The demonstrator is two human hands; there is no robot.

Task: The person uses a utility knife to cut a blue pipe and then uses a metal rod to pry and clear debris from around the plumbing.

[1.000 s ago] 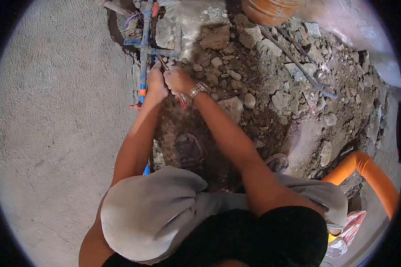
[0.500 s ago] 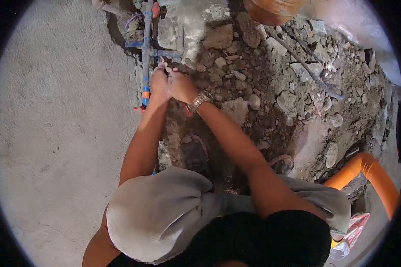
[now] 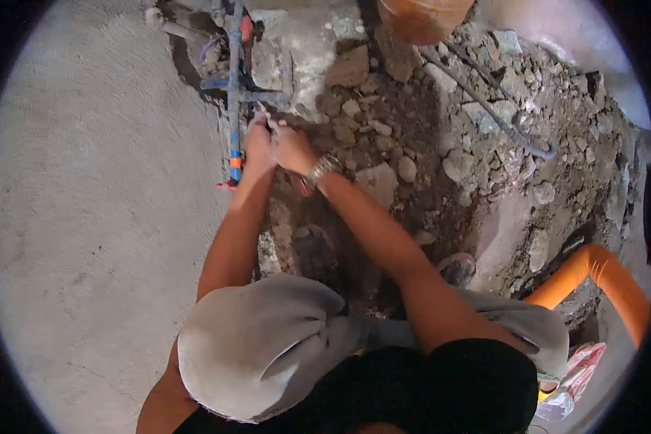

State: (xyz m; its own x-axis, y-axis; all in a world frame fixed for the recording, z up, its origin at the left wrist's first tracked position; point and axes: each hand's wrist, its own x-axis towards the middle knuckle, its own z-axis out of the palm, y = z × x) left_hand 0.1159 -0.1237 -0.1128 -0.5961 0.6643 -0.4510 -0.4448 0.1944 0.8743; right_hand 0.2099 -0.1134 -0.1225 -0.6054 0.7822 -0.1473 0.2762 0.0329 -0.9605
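Observation:
My left hand (image 3: 258, 143) and my right hand (image 3: 292, 147) are close together, side by side, with their fingers curled in. Whatever they hold at the fingertips is too small and too hidden to name. A metal-band watch (image 3: 324, 171) is on my right wrist. Just left of my left hand runs a blue pipe (image 3: 234, 126) with an orange band (image 3: 236, 163) near its lower end. A blue cross pipe (image 3: 264, 96) branches off it just beyond my fingertips. A red fitting (image 3: 228, 186) sits at the pipe's near end, and another red piece (image 3: 247, 29) is farther up.
Grey cement floor (image 3: 108, 202) spreads on the left. Broken stones and soil (image 3: 383, 137) fill the right side, where a dark bent rod or hose (image 3: 492, 108) lies. An orange-brown round container (image 3: 427, 18) stands at the top. A thick orange pipe (image 3: 586, 267) bends at lower right.
The view has shifted slightly, so the pipes and rubble appear a little displaced. Both hands remain together beside the blue pipe, with only small finger movement.

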